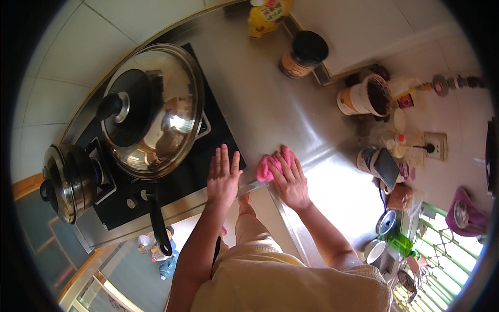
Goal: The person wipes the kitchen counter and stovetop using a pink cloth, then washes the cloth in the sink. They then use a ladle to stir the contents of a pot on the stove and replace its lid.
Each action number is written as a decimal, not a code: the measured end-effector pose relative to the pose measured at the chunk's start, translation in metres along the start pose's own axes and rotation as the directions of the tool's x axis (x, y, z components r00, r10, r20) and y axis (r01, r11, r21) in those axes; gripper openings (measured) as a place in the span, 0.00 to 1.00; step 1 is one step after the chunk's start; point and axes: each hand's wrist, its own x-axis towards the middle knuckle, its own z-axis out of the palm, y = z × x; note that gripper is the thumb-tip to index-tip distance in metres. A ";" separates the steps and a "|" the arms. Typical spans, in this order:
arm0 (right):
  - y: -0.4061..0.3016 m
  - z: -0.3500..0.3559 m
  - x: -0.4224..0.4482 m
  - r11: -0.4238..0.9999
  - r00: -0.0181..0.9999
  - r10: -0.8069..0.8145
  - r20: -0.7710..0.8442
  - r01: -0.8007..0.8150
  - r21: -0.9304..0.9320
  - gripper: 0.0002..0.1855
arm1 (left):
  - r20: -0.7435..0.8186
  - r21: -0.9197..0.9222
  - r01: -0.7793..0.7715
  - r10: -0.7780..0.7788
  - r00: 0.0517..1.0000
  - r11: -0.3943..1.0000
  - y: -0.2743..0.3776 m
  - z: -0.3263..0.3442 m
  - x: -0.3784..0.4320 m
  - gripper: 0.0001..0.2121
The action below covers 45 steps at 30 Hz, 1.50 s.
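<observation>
Under the fingers of my right hand (292, 185) a crumpled pink cloth (266, 167) is pressed against the stainless-steel countertop (253, 97), near its front inner corner. My left hand (224, 177) is stretched out flat with nothing in it, over the front right part of the black glass gas hob (187, 165). Whether its palm touches the glass cannot be seen. Left of that hand, a large wok with a domed steel-and-glass lid (177, 105) sits on the hob, its black handle (158, 226) jutting past the front edge.
A smaller lidded pot (74, 183) stands on the left burner. Towards the back are a yellow pouch (267, 19) and a black-lidded jar (304, 54). Along the right wall stand an open tub (364, 95), a container (376, 163) and a white bowl (375, 251), below a wall socket (435, 146).
</observation>
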 end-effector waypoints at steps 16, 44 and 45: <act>0.001 0.008 -0.047 0.992 0.990 0.126 -0.060 -0.127 -0.010 0.26 | 0.017 0.068 0.012 -0.013 1.000 0.998 -0.003 0.009 0.000 0.30; 0.078 -0.001 -0.216 0.499 0.505 0.689 -0.520 -0.851 -0.166 0.24 | 0.035 -0.037 -0.067 0.068 0.997 0.997 0.077 -0.002 0.011 0.23; 0.085 -0.005 -0.225 0.329 0.311 0.731 -0.608 -0.940 -0.085 0.22 | 0.057 -0.042 -0.130 0.132 0.990 0.991 0.085 -0.001 0.007 0.22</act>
